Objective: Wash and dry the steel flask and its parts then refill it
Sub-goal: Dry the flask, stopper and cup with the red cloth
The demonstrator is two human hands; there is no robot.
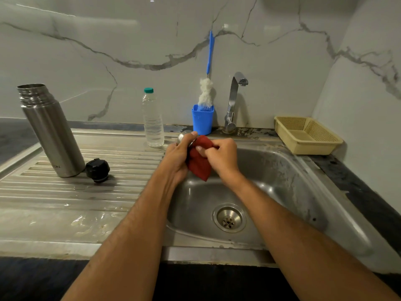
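Over the sink [303,170], my left hand [178,157] grips a steel cap [182,137] while my right hand [221,157] pinches a red cloth [199,164] against it. At nine o'clock, the steel flask [51,131] stands open on the drainboard [65,192], its black stopper [97,170] beside it.

faint letters "on" near the base of the steel flask [52,131].

Both hands [201,157] over sink [303,170], rubbing steel cap [181,138] with red cloth [200,162].
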